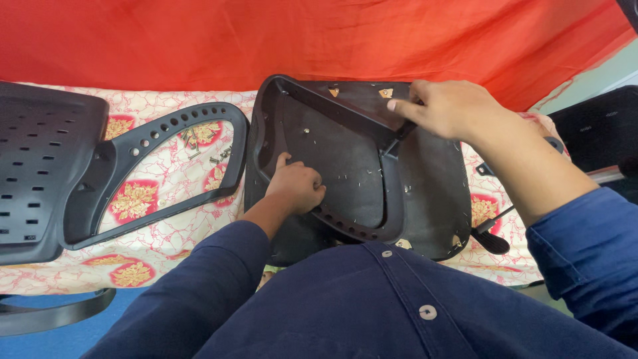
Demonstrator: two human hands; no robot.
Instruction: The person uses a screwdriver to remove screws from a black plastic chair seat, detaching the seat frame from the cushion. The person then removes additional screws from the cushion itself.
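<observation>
The left hand (297, 188) is curling loosely closed on the black armrest frame (332, 149) lying across the seat base (432, 193), while the right hand (445, 110) is pinching the frame's far end at two o'clock, its long axis running seven-to-one.

a table under a floral cloth (166, 249) carries a black seat pan (345, 166), armrest frame (179, 166), perforated backrest (40, 166) and loose screws (216, 156).

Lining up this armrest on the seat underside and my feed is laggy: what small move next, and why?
Probably nudge the armrest frame slightly to square it on the seat base. The right hand holds its upper end, the left hand presses its lower side, and loose screws lie unused on the cloth.
</observation>
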